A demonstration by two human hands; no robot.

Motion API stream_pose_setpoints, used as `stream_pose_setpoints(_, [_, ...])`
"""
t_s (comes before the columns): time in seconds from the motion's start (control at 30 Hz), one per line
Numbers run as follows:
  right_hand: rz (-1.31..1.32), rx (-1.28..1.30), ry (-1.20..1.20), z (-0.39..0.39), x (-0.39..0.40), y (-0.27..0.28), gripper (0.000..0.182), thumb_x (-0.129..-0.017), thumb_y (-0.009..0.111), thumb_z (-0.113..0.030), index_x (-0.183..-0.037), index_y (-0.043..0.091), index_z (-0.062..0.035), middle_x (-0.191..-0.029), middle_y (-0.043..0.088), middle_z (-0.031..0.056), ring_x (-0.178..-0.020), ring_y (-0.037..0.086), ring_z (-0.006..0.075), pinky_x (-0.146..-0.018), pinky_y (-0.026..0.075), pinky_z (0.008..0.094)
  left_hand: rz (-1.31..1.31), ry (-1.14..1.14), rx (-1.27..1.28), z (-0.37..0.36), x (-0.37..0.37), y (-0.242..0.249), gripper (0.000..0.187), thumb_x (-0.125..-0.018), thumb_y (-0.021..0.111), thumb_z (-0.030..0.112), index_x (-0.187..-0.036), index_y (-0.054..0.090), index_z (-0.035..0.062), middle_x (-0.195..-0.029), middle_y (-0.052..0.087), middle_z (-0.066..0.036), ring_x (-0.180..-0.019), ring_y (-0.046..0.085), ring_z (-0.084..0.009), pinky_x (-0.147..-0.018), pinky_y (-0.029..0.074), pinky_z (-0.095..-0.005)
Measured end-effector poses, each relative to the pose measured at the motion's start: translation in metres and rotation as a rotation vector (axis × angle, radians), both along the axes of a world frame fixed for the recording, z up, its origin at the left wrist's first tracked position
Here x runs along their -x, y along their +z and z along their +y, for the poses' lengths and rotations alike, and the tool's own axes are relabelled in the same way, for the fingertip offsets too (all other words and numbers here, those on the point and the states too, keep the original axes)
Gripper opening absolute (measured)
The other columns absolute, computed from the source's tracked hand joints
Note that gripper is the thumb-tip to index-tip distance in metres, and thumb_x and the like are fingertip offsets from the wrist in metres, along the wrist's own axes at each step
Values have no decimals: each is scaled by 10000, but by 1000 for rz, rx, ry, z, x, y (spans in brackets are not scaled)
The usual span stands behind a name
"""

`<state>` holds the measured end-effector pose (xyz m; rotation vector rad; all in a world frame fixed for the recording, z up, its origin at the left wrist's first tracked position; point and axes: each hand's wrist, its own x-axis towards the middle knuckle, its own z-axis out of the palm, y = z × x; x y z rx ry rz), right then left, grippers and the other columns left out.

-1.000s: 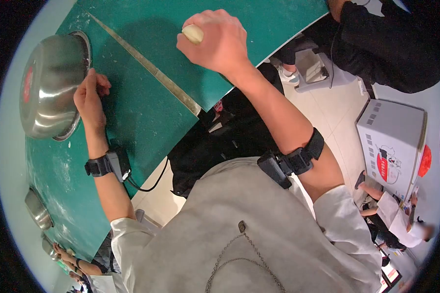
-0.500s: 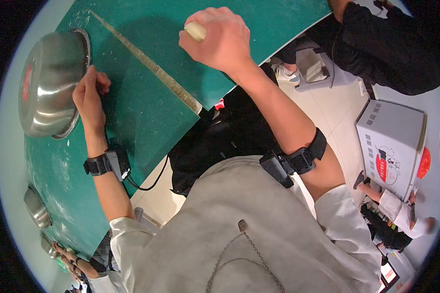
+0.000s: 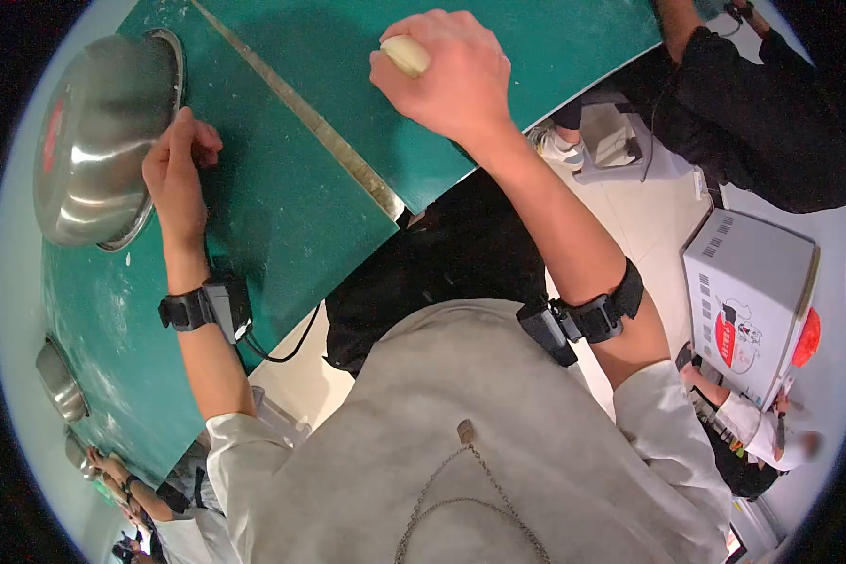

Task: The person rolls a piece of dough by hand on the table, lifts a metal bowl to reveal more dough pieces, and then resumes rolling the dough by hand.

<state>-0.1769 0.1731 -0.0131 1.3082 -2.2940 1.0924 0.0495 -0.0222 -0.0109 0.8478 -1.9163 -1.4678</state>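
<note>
My right hand (image 3: 456, 75) is wrapped round a pale, dough-like piece (image 3: 405, 56), whose rounded end shows between thumb and fingers above the green table. Beside the large steel bowl (image 3: 103, 141), my left hand (image 3: 180, 169) has its fingers curled; whether it holds anything is hidden. The bowl is tilted on its side, its rim toward that hand. Between my two hands a narrow strip (image 3: 301, 113) runs across the green tabletop (image 3: 282, 207).
Smaller metal bowls (image 3: 63, 381) stand at the lower left, near another person's hands (image 3: 113, 467). A person in black (image 3: 752, 113) is at the upper right. A white box (image 3: 747, 291) stands on the right, with another person below it.
My right hand has shifted slightly right with the pale piece in it. My left hand stays beside the large bowl, slightly higher against its rim. The view has shifted a little.
</note>
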Motion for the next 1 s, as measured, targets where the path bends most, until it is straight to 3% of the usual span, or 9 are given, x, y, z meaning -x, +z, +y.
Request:
stream_pose_setpoints(0.07, [-45, 26, 95, 4, -1, 11, 212, -785, 723, -279, -862, 701, -83, -886, 667, 115, -888, 618, 350, -764, 485, 472, 13, -9, -7, -4, -1, -4, 410, -1061, 533, 285, -747, 626, 38, -759, 613, -19, -693, 517, -96, -648, 396, -256])
stream_pose_setpoints(0.6, [-46, 41, 92, 6, -2, 10, 202, -799, 712, -268, -866, 691, -78, -870, 661, 122, -880, 614, 354, -755, 482, 470, 41, -30, -23, -8, -2, -7, 395, -1060, 537, 281, -762, 633, 39, -772, 625, -31, -688, 526, -99, -645, 401, -252])
stream_pose_setpoints(1.0, [-97, -56, 76, 5, -3, 15, 217, -792, 709, -278, -828, 699, -64, -877, 669, 132, -889, 619, 354, -763, 488, 485, -11, 78, -20, -5, -2, -2, 396, -1052, 538, 283, -750, 597, 33, -766, 614, -55, -671, 519, -127, -635, 398, -269])
